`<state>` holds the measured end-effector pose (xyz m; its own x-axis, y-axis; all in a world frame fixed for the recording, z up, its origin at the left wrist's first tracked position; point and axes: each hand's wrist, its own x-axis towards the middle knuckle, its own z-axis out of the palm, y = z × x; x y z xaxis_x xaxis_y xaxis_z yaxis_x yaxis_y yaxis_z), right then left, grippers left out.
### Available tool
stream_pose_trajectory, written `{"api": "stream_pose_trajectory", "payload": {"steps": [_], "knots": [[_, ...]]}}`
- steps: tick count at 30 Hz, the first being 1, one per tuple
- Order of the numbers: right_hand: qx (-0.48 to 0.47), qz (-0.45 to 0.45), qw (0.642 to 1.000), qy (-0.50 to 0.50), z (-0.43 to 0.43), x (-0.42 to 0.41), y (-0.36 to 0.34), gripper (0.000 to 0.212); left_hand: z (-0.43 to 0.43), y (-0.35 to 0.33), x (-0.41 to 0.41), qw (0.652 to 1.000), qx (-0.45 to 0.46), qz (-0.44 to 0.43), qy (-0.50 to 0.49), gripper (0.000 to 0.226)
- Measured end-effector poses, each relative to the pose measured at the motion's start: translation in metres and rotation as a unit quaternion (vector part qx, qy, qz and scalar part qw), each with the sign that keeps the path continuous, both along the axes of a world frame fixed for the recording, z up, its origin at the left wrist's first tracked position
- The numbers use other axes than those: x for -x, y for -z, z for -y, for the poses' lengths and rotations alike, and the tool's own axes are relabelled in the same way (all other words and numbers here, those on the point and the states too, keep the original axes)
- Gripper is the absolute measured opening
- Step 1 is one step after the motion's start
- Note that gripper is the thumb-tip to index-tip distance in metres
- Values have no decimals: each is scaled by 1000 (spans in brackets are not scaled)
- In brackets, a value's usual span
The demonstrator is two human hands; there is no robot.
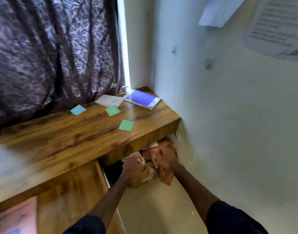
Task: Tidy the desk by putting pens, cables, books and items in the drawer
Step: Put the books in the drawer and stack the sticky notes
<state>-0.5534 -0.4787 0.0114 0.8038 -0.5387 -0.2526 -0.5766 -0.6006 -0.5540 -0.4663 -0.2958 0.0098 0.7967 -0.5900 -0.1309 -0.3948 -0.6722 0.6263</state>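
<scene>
Jam risk: drawer (111, 171) under bench's (77, 141) rt end looks overstuffed. Your left hand (133, 164) grips white sheets (140, 160); right hand (163, 159) on brown paper (166, 179), grip unclear.

Home study corner, by the look; wooden desk (74, 137) set against a painted wall (229, 115); patterned curtain (52, 48) behind; sticky notes (126, 125), notebooks (142, 99) on top; printed sheets (276, 26) stuck up.
</scene>
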Motion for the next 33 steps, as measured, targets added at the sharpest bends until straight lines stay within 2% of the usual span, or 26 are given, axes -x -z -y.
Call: {"api": "stream_pose_trajectory", "payload": {"steps": [2, 5, 9, 13, 19, 25, 29, 33], "knots": [[-6, 13, 999, -30, 21, -5, 8, 39, 21, 2, -8, 1000, 3, 7, 9, 13], [-16, 35, 999, -21, 32, -10, -16, 51, 48, 2, -22, 1000, 3, 21, 23, 13], [-35, 3, 999, -40, 60, -39, -19, 35, 78, 6, -56, 999, -6, 32, 2, 10], [-38, 29, 998, -50, 94, -89, -17, 38, 113, 9, -104, 998, -31, 45, -31, 9], [-40, 24, 996, -82, 156, -180, -17, 43, 161, 13, -185, 995, -57, 14, -78, 21], [-40, 57, 993, -92, 198, -266, -15, 44, 192, 1, -254, 992, -95, 13, -87, 24], [-36, 39, 991, -123, 216, -318, -7, 46, 211, 6, -296, 990, -109, 10, -92, 26], [-30, 16, 992, -120, 238, -375, 1, 44, 236, 10, -334, 989, -131, 17, -68, 37]]}}
